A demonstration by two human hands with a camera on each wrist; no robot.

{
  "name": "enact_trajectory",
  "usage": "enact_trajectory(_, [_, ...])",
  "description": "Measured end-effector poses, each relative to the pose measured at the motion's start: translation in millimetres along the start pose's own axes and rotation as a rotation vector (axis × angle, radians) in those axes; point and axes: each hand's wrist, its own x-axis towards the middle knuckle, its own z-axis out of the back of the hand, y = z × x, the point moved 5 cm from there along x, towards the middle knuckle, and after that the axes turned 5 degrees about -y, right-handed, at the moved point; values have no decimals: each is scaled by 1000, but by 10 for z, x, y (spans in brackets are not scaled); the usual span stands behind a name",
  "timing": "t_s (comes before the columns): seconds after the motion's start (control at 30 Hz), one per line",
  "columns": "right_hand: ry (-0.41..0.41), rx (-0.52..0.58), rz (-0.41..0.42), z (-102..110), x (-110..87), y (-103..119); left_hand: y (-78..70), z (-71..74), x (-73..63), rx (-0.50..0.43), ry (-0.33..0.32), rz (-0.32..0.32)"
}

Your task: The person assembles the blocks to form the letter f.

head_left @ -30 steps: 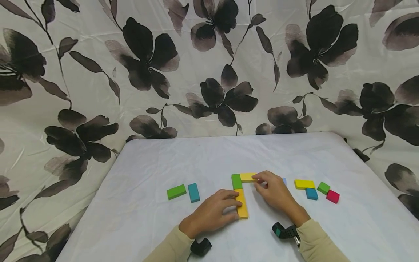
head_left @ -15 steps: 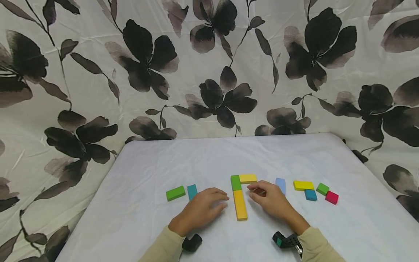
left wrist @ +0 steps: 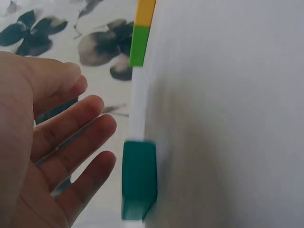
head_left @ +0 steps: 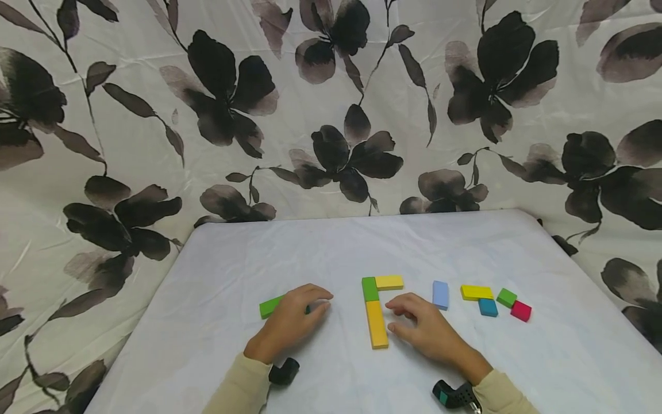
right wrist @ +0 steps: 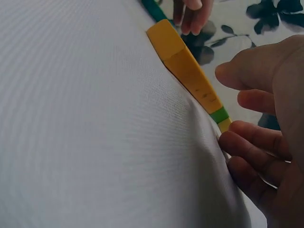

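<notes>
My left hand (head_left: 293, 318) hovers over the left side of the table, fingers spread and holding nothing. Close to its fingertips in the left wrist view stands a teal block (left wrist: 139, 180), which the hand covers in the head view. A green block (head_left: 269, 307) shows partly behind that hand. In the middle, a long orange block (head_left: 377, 325), a short green block (head_left: 369, 289) and a yellow block (head_left: 389, 282) lie end to end in a hooked shape. Just right of the orange block, my right hand (head_left: 426, 325) has loosely bent fingers with nothing between them.
Right of the joined blocks lies a light blue block (head_left: 441, 295). Farther right are a yellow block (head_left: 477, 292), a blue block (head_left: 488, 307), a small green block (head_left: 507, 297) and a red block (head_left: 520, 311). A floral cloth (head_left: 331, 69) hangs behind the white table (head_left: 310, 247).
Both hands have come away from the joined blocks. The left one moved left to the teal block; the right one drew back toward me from the yellow block, uncovering the light blue block.
</notes>
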Motion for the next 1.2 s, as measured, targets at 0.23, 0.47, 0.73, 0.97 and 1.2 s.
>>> enact_trajectory(0.23, [40, -25, 5, -19, -28, 17, 176, 134, 5, 28, -52, 52])
enact_trajectory(0.47, [53, -52, 7, -31, -30, -1, 283, 196, 15, 70, -51, 128])
enact_trajectory(0.73, [67, -81, 41, -49, -34, 13, 385, 205, -7, 97, -23, 184])
enact_trajectory(0.97, [90, -67, 75, -71, -17, 26, 442, 216, -17, 95, 2, 209])
enact_trajectory(1.2, [121, -85, 100, -95, -24, 38, 467, 178, -35, 73, 78, 227])
